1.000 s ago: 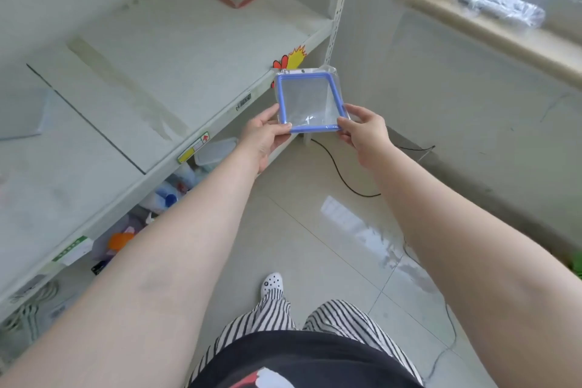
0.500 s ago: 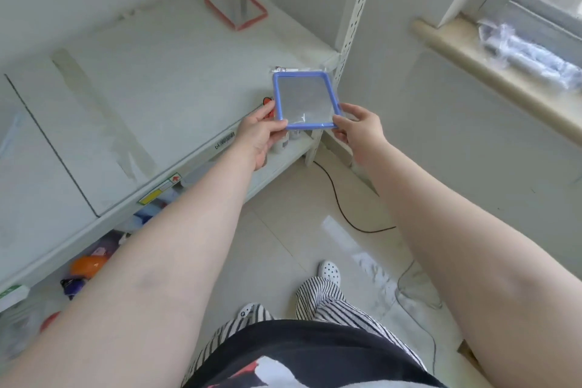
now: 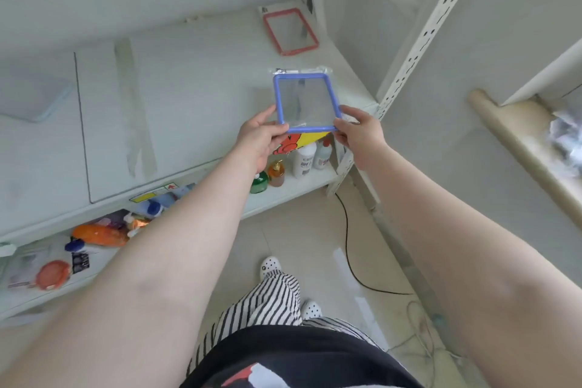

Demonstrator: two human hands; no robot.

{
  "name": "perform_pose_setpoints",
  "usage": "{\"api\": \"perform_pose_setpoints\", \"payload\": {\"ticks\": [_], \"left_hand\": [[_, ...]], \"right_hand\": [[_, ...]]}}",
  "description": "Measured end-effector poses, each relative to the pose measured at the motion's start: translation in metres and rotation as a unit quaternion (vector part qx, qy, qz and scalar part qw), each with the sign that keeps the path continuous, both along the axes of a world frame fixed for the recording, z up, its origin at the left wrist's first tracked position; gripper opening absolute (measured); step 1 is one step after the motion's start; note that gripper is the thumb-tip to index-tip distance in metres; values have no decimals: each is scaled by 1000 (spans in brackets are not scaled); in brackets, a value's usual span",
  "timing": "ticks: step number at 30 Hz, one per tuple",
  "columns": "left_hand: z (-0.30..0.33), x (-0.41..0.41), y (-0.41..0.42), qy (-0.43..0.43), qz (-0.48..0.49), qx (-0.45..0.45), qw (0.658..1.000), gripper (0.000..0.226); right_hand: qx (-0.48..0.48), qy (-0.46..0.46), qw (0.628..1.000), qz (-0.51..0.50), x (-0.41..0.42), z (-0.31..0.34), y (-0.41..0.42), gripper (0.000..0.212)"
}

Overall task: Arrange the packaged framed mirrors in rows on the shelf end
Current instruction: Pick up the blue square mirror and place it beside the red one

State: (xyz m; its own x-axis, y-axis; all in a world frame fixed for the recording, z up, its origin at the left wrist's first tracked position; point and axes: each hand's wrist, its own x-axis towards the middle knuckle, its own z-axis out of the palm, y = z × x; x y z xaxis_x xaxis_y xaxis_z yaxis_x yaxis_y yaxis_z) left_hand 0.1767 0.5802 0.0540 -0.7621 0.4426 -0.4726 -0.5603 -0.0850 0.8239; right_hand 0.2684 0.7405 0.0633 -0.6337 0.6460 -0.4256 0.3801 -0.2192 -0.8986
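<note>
One red-framed mirror (image 3: 290, 31) already lies flat at the shelf (image 3: 195, 79) end's back corner. You hold the blue-framed mirror (image 3: 306, 103) over the front edge — left hand (image 3: 259, 138) and right hand (image 3: 359, 132) each in a closed grip on a near corner. Not yet set down; rows barely begun.

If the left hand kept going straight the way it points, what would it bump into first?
Probably nothing soon. The left hand, pinching the blue mirror with the right hand, points over bare shelf. The red mirror lies farther on, though depth is unclear.
</note>
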Motion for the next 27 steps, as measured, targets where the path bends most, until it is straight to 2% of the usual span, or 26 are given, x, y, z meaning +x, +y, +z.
{"api": "perform_pose_setpoints", "payload": {"ticks": [8,15,27], "left_hand": [[2,-75,15,18,16,-4,1000,65],[4,-108,28,23,34,-15,999,62],[0,-157,31,60,168,-35,983,57]], "right_hand": [[6,21,1000,20,-87,2,23,36],[7,24,999,46,-135,-2,41,39],[1,35,987,154,-228,-11,49,40]]}}
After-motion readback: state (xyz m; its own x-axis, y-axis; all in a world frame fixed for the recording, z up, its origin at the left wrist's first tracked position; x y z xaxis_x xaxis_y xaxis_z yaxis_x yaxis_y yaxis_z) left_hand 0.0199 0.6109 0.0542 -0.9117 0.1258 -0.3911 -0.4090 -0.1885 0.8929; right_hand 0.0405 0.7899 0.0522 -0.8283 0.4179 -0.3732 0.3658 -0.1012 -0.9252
